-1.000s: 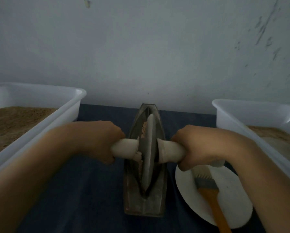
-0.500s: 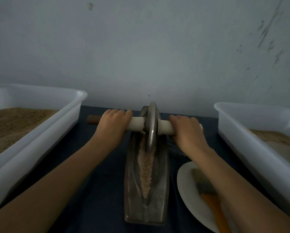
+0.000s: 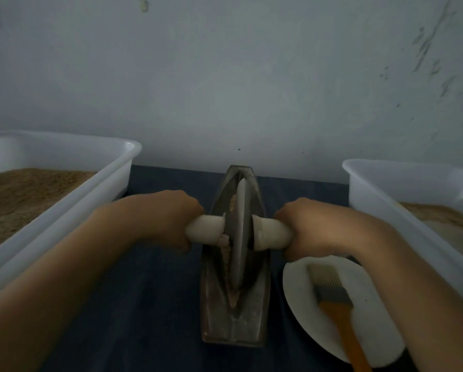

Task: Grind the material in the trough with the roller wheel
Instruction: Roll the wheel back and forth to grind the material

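Both hands, left hand (image 3: 168, 218) and right hand (image 3: 313, 226), grip the handle (image 3: 206, 232); the wheel (image 3: 239, 237) has rolled back from the trough's (image 3: 234, 326) far end, so grinding continues over the material (image 3: 226, 257).

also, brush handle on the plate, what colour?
Orange. The brush lies on the white plate, bristles grey; head view shows it plainly.

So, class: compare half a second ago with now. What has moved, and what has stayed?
The roller wheel has rolled from the trough's far end back toward the person. Left hand and right hand grip its handles as before. Bins, plate and brush stayed put.
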The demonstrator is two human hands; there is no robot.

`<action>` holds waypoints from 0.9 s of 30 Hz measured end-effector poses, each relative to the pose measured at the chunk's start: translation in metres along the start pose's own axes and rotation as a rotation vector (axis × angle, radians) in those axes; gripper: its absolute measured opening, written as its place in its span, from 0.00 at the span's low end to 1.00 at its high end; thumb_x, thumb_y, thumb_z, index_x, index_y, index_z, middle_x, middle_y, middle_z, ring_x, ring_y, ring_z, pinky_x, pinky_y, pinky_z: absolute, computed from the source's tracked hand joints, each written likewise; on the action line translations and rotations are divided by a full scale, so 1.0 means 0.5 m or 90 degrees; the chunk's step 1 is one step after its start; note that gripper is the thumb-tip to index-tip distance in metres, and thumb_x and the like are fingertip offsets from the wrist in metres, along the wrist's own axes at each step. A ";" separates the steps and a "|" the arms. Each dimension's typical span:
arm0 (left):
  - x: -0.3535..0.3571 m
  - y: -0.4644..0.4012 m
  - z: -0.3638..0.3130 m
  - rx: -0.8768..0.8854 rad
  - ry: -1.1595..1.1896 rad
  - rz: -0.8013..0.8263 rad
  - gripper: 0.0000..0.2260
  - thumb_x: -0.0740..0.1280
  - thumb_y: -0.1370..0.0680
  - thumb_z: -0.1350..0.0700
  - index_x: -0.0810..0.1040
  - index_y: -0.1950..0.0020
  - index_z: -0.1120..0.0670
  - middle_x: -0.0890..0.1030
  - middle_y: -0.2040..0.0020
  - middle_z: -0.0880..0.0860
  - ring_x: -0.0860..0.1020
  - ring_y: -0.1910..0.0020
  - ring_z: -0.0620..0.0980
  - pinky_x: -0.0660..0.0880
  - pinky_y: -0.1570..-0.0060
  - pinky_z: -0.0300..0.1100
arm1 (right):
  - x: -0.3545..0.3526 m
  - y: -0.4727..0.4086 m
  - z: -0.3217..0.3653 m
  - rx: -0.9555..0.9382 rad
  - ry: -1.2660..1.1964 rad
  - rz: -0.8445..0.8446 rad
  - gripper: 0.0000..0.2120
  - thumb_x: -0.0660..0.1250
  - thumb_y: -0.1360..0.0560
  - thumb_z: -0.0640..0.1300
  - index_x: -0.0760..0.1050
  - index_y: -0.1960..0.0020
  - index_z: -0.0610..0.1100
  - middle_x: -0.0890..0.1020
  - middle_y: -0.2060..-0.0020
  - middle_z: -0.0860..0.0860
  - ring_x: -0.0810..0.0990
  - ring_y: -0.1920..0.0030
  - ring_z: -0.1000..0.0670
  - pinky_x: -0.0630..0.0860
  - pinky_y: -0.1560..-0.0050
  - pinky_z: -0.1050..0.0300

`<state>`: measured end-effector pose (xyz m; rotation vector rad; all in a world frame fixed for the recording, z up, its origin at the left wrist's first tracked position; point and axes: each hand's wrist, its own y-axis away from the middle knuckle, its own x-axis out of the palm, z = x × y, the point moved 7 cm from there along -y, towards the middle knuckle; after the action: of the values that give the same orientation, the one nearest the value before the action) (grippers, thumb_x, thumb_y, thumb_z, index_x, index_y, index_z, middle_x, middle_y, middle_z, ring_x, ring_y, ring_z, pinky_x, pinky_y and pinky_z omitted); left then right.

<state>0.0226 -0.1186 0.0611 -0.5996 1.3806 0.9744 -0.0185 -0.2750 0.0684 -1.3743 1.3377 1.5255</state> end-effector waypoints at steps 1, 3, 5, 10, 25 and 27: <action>0.003 0.008 -0.001 0.010 0.013 0.023 0.18 0.71 0.28 0.50 0.73 0.40 0.48 0.78 0.45 0.47 0.74 0.52 0.43 0.67 0.52 0.35 | 0.001 0.008 0.004 -0.015 -0.008 0.016 0.08 0.70 0.30 0.44 0.79 0.53 0.42 0.77 0.63 0.49 0.76 0.63 0.52 0.66 0.72 0.66; 0.006 0.018 -0.002 0.028 0.034 0.048 0.17 0.71 0.29 0.50 0.74 0.41 0.47 0.78 0.47 0.46 0.75 0.53 0.42 0.69 0.52 0.35 | -0.003 0.019 0.006 -0.036 -0.065 0.023 0.06 0.72 0.32 0.44 0.78 0.58 0.43 0.79 0.65 0.48 0.78 0.64 0.52 0.70 0.68 0.62; 0.007 0.016 0.000 0.032 0.043 0.049 0.16 0.71 0.29 0.50 0.74 0.42 0.47 0.79 0.48 0.46 0.76 0.52 0.43 0.70 0.53 0.35 | -0.005 0.016 0.004 -0.039 -0.081 0.016 0.05 0.72 0.33 0.43 0.77 0.60 0.44 0.78 0.67 0.50 0.77 0.66 0.53 0.69 0.69 0.62; 0.003 -0.032 0.018 -0.024 0.033 -0.056 0.18 0.70 0.29 0.51 0.74 0.40 0.49 0.79 0.45 0.50 0.76 0.47 0.49 0.69 0.52 0.39 | -0.009 -0.038 -0.016 0.000 -0.030 -0.077 0.06 0.71 0.31 0.45 0.74 0.58 0.48 0.79 0.62 0.51 0.77 0.61 0.51 0.68 0.68 0.61; -0.020 -0.068 0.025 -0.099 -0.043 -0.318 0.12 0.65 0.24 0.52 0.69 0.44 0.53 0.77 0.45 0.52 0.76 0.46 0.53 0.65 0.55 0.41 | -0.012 -0.094 -0.061 0.060 0.014 -0.335 0.06 0.65 0.27 0.44 0.68 0.57 0.48 0.79 0.57 0.49 0.70 0.63 0.52 0.55 0.71 0.61; -0.012 -0.058 0.027 -0.093 -0.010 -0.248 0.13 0.66 0.25 0.52 0.70 0.43 0.53 0.77 0.44 0.53 0.76 0.45 0.53 0.65 0.55 0.42 | -0.004 -0.091 -0.054 0.062 0.024 -0.237 0.10 0.69 0.31 0.43 0.67 0.62 0.47 0.78 0.61 0.50 0.72 0.63 0.52 0.63 0.67 0.62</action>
<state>0.0546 -0.1231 0.0636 -0.9295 1.1280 0.7650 0.0320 -0.2897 0.0615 -1.4972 1.0878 1.1771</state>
